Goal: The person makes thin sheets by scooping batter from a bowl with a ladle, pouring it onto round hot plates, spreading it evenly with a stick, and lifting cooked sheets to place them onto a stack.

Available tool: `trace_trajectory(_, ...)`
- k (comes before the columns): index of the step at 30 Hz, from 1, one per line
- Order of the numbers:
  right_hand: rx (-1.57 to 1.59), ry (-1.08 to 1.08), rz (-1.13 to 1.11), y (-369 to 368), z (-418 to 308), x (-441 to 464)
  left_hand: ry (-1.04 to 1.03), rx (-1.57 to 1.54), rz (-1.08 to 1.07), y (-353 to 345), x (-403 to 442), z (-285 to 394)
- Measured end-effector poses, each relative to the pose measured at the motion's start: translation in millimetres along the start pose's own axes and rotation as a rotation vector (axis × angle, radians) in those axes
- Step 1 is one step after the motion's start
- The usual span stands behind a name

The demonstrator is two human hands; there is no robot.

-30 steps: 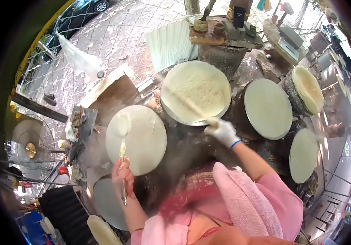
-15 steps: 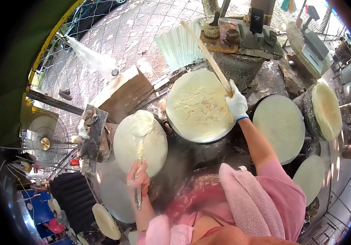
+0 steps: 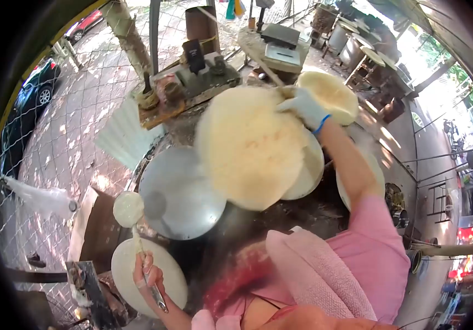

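Note:
My left hand (image 3: pixel 151 275) is closed around the handle of a ladle (image 3: pixel 129 210), its round bowl coated with pale batter. Below the ladle lies a griddle covered by a thin batter sheet (image 3: pixel 154 275). My right hand (image 3: pixel 305 109), in a white glove with a blue cuff, grips a long wooden stick (image 3: pixel 261 65) and the upper right edge of a large round thin pancake (image 3: pixel 253 151). The pancake is lifted, blurred by motion and browned in spots. It hangs partly over a bare grey griddle (image 3: pixel 184 206) and partly hides another batter-covered griddle (image 3: pixel 308 176).
A finished pancake rests on a round stand (image 3: pixel 330 96) at the upper right. Another pale sheet (image 3: pixel 363 179) lies near my right elbow. A cluttered ledge (image 3: pixel 192 88) stands behind the griddles, with a wire fence (image 3: pixel 66 143) and a cardboard box (image 3: pixel 96 231) at left.
My right hand has lifted the pancake off the middle griddle and moved it right, baring the metal. The ladle has risen off the left batter sheet. The view has swung right.

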State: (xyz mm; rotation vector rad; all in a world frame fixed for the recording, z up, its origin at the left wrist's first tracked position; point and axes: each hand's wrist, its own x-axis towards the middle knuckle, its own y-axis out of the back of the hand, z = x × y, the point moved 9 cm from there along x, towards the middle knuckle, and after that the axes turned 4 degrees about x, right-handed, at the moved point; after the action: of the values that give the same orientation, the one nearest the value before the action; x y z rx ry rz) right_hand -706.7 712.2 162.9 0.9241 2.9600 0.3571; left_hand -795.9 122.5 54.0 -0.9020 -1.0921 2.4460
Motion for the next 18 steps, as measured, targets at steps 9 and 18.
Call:
trace_trajectory(9, -1.406, 0.304, 0.241, 222.2, -125.1, 51.3, -0.037, -0.126, 0.062, -73.4, 42.9, -67.3)
trace_trajectory(18, -1.742, 0.301, 0.268, 285.6, 168.1, 86.3, -0.094, -0.095, 0.131, -122.5, 59.6, -120.2)
